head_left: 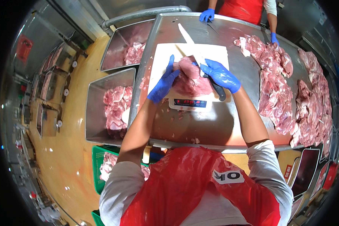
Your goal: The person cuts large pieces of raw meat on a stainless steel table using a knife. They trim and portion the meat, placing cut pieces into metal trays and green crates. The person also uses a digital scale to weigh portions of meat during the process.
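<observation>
A piece of raw pink meat lies on a white digital scale, whose small display is lit. My left hand, in a blue glove, rests against the meat's left edge with its fingers and thumb spread. On the other side my right hand, also blue-gloved, is closed around a knife. The blade points away from me, crossing the meat's far right edge, and the black handle juts out below my palm. Under and behind the meat is a white cutting board. The fingers' undersides are hidden.
Raw meat pieces cover the steel table's right side. Steel bins with meat stand along its left edge, above a green crate. Across the table a co-worker's gloved hand is by another knife; their other touches meat.
</observation>
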The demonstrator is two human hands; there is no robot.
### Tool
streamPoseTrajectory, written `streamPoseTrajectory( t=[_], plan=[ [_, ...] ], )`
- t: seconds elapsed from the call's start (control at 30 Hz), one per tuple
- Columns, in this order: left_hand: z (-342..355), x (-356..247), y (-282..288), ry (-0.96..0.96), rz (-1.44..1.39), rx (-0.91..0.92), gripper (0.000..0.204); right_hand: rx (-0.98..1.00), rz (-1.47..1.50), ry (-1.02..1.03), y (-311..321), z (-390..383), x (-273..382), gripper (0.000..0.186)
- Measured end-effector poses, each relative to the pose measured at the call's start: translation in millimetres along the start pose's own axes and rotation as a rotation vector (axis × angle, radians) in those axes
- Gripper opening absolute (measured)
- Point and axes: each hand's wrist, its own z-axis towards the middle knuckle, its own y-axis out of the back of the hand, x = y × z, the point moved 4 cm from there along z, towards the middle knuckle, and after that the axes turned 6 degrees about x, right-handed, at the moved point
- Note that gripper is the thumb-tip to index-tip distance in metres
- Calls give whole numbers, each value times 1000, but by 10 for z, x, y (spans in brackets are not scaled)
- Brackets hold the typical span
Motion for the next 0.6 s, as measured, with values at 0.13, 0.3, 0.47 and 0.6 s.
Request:
streamPoseTrajectory(
  t=[0.13,0.3,0.47,0.6],
  plan=[
    [-59,90,150,97,-27,-17,66,-11,58,21,58,2,-46,41],
    [-430,-296,79,-30,265,-182,66,-360,-231,101,215,-290,-106,33],
    [-462,-304,825,-481,727,-297,36,-562,-368,-30,-234,-970,38,27],
    [-118,-788,843,-466,996,-104,31,-164,-797,-62,-966,-1114,-205,20]
  ],
)
